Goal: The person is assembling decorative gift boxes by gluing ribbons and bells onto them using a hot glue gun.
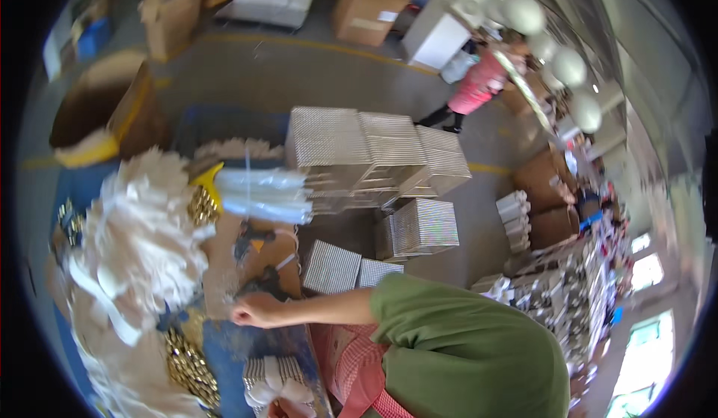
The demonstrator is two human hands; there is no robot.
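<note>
My right hand (256, 310), at the end of an arm in a green sleeve, is closed in a fist over the blue work table (232, 339). What it holds, if anything, is hidden. Just beyond it lies a dark tool like a glue gun (265, 283) on a cardboard sheet (219, 265), with a second dark tool (250, 240) farther up. At the bottom edge, part of my left hand (283, 409) touches a ribbed silvery item with a white bow (274, 380); its fingers are mostly cut off.
White fabric pieces (146, 227) heap at left, beside gold pieces (191, 366). Pale plastic-wrapped bundles (258, 194) lie near a yellow tape dispenser-like object (209, 186). Stacked silvery ribbed boxes (329, 137) stand beyond. A large open carton (105, 111) and a person in pink (481, 81) are farther off.
</note>
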